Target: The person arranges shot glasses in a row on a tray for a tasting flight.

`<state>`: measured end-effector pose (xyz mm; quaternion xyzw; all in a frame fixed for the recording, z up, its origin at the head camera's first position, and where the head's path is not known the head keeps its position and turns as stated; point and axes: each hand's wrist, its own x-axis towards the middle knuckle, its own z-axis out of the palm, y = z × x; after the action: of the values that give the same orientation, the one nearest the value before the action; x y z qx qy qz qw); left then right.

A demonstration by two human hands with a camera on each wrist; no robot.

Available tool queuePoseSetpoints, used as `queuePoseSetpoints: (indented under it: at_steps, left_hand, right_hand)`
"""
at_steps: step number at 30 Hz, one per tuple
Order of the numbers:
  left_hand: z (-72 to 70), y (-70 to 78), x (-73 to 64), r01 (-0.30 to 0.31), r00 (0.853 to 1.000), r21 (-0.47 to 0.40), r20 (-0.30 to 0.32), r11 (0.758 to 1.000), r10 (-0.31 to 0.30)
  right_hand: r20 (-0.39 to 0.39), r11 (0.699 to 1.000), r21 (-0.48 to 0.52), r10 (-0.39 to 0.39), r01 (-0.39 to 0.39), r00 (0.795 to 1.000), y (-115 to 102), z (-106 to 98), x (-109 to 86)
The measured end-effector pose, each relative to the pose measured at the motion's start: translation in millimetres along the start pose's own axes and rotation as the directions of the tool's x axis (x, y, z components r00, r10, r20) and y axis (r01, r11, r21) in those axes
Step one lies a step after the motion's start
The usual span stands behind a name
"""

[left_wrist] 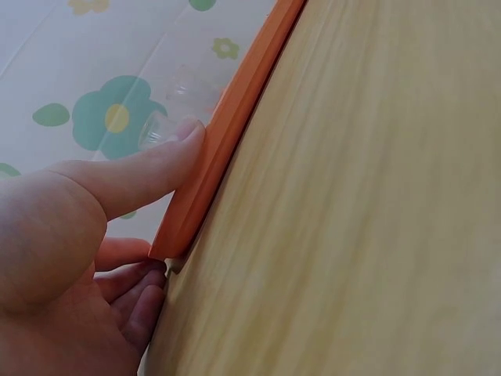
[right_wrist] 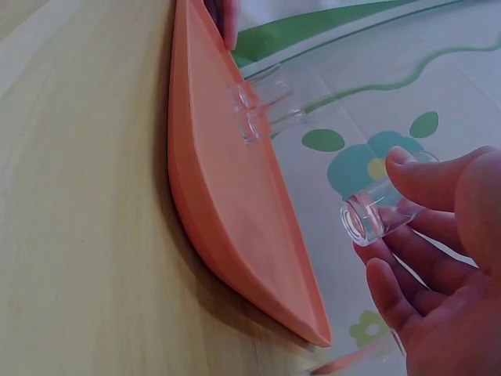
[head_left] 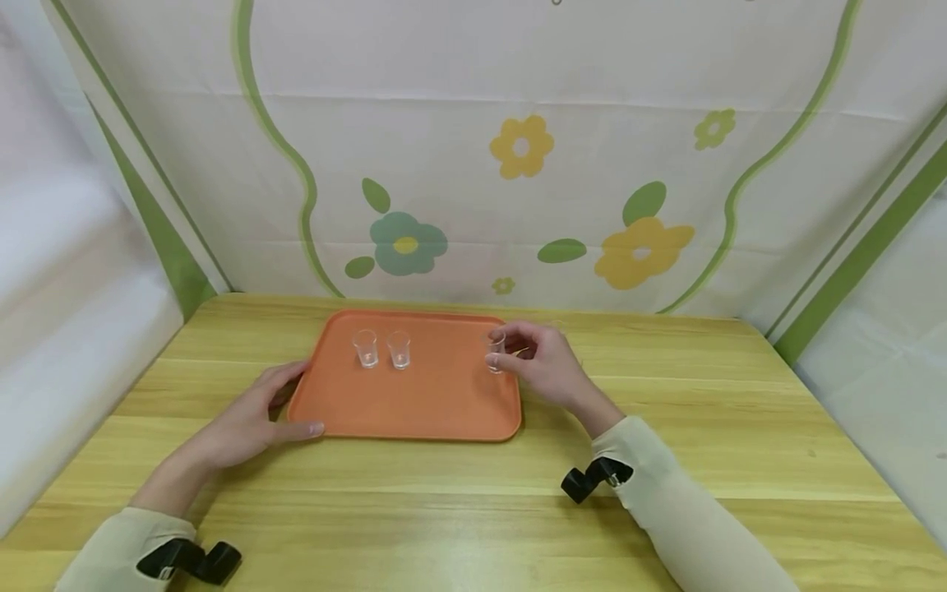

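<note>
My right hand [head_left: 543, 362] pinches a small clear shot glass [head_left: 495, 353] between thumb and fingers, over the right end of an orange tray [head_left: 436, 403]. In the right wrist view, the thick base of that shot glass [right_wrist: 364, 219] points toward the tray and stands apart from it. At the tray's near left corner, my left hand [head_left: 247, 419] holds the rim, thumb along the front edge and fingers at the left side. Two more shot glasses, a left one [head_left: 366, 349] and a right one [head_left: 399, 350], stand upright side by side on the tray's left half.
The tray lies on a wood-grain table [head_left: 459, 510], near its back edge. Behind rises a white cloth [head_left: 444, 148] printed with flowers. Below the right hand, part of another clear glass [right_wrist: 368, 356] shows at the bottom of the right wrist view.
</note>
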<state>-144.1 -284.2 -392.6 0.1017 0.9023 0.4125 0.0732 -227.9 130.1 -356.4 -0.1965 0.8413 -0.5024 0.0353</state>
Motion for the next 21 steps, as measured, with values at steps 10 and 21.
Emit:
queuePoseSetpoints:
  at_steps: [10,21]
  left_hand:
    - [0.6,0.6,0.7,0.005,1.000,-0.008,0.005,1.000,-0.005]
    - [0.8,-2.9,1.5,0.018,1.000,-0.007,0.011,1.000,-0.018]
  right_hand:
    - [-0.004,1.000,-0.013,0.000,0.000,1.000,-2.8,-0.2,-2.3]
    - [0.027,0.999,0.005,-0.039,0.039,0.999,-15.5,17.7,5.5]
